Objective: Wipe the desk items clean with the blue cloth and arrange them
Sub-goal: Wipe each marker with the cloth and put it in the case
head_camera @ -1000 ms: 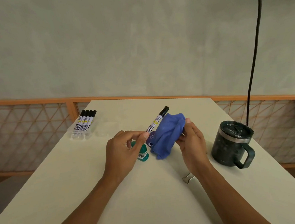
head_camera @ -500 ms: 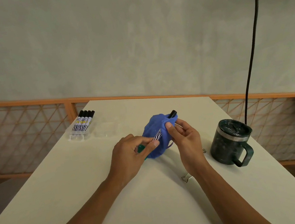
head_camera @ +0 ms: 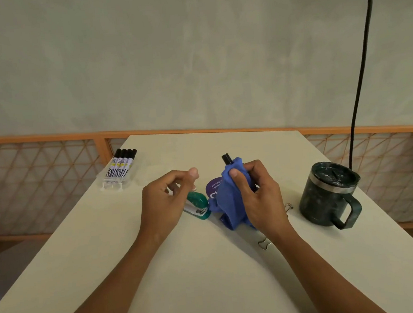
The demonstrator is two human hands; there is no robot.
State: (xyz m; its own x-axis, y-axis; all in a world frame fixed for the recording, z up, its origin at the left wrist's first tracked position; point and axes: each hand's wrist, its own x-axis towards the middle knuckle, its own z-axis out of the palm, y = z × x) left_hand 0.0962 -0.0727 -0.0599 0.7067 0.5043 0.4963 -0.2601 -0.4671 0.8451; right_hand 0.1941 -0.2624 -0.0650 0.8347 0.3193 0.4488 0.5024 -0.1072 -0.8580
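on my feed the crumpled blue cloth (head_camera: 225, 199) is up off the pale cream desk (head_camera: 185, 281), near its middle, bunched around a black-capped marker pen (head_camera: 226, 159) whose cap pokes out of the top of the folds. the right hand (head_camera: 260, 196) grips the cloth and the pen inside it, thumb pressed on the front of the fabric, fingers curled round the back. the cloth's loose end hangs down to the desk.

the left hand (head_camera: 163, 204) hovers just left of the cloth, fingers loosely curled, thumb raised, holding nothing i can see. below its fingers a small teal stapler (head_camera: 198, 205) lies on the desk, and a round purple card with white lettering (head_camera: 214, 186) shows between stapler and cloth.

a metal binder clip (head_camera: 265, 244) lies by the right wrist, a second clip (head_camera: 288, 208) just right of that hand. further right stands a dark green lidded mug with a steel rim (head_camera: 327, 193). at the far left edge, four black-capped markers (head_camera: 121, 164) sit side by side in a clear plastic tray (head_camera: 115, 185).
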